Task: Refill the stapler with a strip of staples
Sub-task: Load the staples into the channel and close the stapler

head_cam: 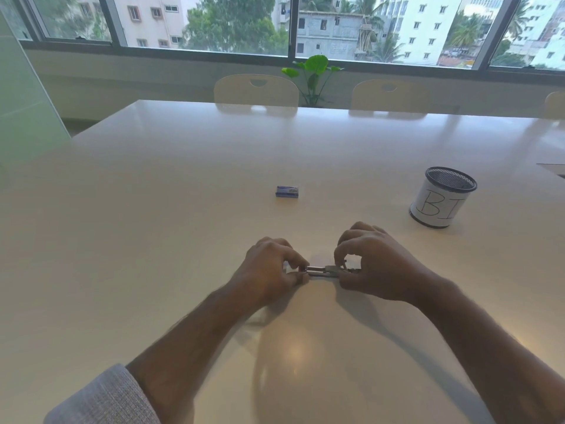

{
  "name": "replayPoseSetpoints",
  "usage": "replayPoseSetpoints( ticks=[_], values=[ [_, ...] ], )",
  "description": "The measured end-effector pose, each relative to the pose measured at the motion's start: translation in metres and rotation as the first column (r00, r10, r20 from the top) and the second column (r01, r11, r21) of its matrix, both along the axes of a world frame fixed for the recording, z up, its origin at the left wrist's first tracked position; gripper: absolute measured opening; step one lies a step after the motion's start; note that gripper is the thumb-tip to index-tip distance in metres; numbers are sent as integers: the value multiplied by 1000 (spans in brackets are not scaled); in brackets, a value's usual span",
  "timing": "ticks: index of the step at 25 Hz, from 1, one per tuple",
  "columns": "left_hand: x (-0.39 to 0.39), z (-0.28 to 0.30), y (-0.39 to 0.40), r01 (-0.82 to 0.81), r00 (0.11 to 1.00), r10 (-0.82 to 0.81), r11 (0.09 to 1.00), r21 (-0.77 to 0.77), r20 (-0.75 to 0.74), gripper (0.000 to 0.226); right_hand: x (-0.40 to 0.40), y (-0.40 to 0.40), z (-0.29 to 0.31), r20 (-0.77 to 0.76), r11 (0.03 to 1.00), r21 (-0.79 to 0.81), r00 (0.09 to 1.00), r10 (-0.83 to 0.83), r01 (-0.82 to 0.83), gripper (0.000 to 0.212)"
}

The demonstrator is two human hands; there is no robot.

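Observation:
A small metal stapler [324, 271] lies low over the white table [153, 209], held between both hands. My left hand [269, 270] pinches its left end with thumb and fingers. My right hand [371, 261] grips its right end, fingers curled over the top. Only the stapler's shiny middle part shows; both ends are hidden by fingers. A small blue staple box [287, 191] lies closed on the table beyond the hands, apart from them. No loose staple strip is visible.
A black mesh pen cup [440, 198] wrapped in white paper with handwritten letters stands at the right. Cream chairs [256, 90] line the table's far edge, with a green plant [315, 75] and windows behind them.

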State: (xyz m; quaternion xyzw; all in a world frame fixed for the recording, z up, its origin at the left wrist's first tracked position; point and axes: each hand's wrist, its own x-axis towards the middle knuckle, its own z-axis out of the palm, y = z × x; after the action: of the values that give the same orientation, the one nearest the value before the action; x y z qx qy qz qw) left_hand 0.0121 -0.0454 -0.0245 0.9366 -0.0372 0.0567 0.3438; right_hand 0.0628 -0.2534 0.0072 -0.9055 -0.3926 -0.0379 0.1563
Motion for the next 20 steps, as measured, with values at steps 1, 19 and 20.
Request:
replayPoseSetpoints(
  ticks=[1,19,20],
  values=[
    [0,0,0,1,1000,-1,1000,4,0,17,1,0,1,-7,999,-29,1000,12,-12,16],
    [2,-2,3,36,999,-36,999,-7,7,15,14,-1,-7,-121,996,28,989,85,-82,10],
    [2,-2,3,38,999,-38,999,-7,7,15,14,-1,-7,-137,996,46,987,85,-79,9]
  ],
)
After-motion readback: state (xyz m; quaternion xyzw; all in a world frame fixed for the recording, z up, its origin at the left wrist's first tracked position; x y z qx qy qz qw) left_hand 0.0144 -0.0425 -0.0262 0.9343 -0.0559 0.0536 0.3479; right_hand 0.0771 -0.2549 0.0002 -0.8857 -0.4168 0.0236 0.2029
